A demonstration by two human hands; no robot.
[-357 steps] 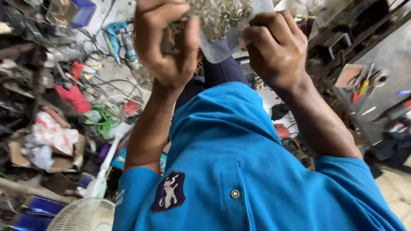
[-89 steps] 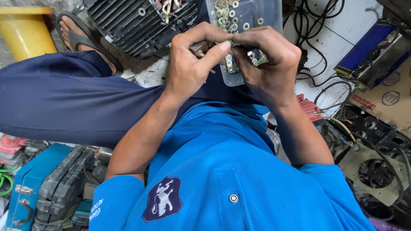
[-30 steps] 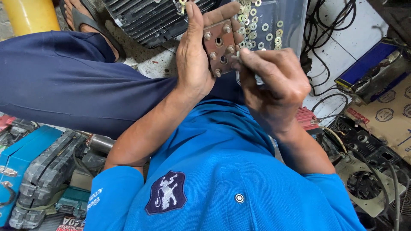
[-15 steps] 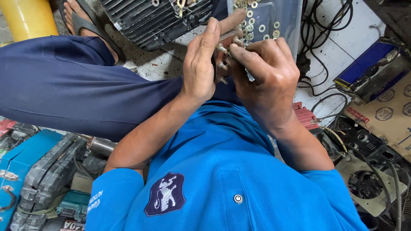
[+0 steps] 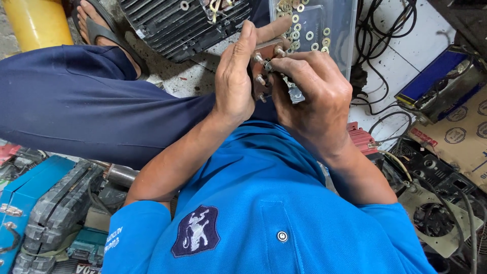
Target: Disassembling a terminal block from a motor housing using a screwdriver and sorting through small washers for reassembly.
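Note:
My left hand (image 5: 237, 76) holds a small brown terminal plate (image 5: 265, 65) with several threaded studs, gripped by its edge over my lap. My right hand (image 5: 310, 91) pinches at one stud on that plate with fingertips closed on a small metal piece, too small to name. Just beyond the hands lies a clear plastic box (image 5: 335, 25) with several washers and nuts inside. Most of the plate is hidden by my fingers.
A black finned motor housing (image 5: 177, 20) lies on the floor ahead, next to my sandalled foot (image 5: 96, 25). A yellow cylinder (image 5: 38, 23) stands top left. Black cables (image 5: 375, 45) and a cardboard sheet (image 5: 461, 132) lie right; blue tool cases (image 5: 30, 203) lie left.
Across the last second my left hand turned the plate edge-on and my right hand closed in on its studs. Much earlier the hands held the washer box up high.

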